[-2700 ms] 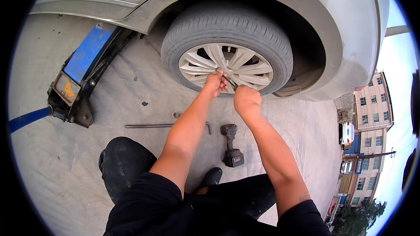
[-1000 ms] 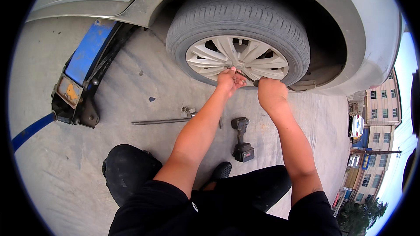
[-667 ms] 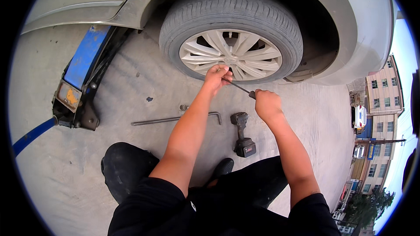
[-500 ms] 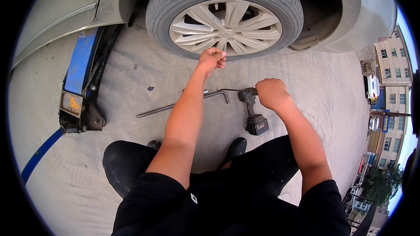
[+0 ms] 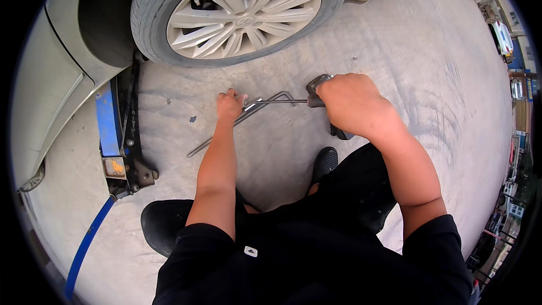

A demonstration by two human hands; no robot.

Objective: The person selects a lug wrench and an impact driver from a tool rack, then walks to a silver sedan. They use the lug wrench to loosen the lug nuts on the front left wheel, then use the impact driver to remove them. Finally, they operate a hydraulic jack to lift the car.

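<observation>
My right hand [image 5: 355, 104] is wrapped round the dark handle of a screwdriver [image 5: 282, 101], whose long thin shaft points left. The tip of the shaft reaches close to my left hand [image 5: 228, 106], which is low over the ground with its fingers curled in; whether it holds anything small is hidden. Beside those fingers lies a short silver socket [image 5: 253, 104]. A long metal bar with a bent end [image 5: 212, 141] lies slantwise on the ground under the shaft. Partly behind my right hand stands a black cordless power tool [image 5: 319, 83].
A car wheel [image 5: 245, 20] with a silver spoked rim is ahead, under a pale car body [image 5: 51, 79]. At left stands a blue and black floor jack [image 5: 107, 118] with a blue handle [image 5: 87, 243]. My black shoe [image 5: 324, 164] is near the tool. Vehicles are parked far right.
My left hand has come back from the wheel's lower edge to the screwdriver's tip. The right hand has risen slightly with the screwdriver. My view has turned, shifting the wheel left and up.
</observation>
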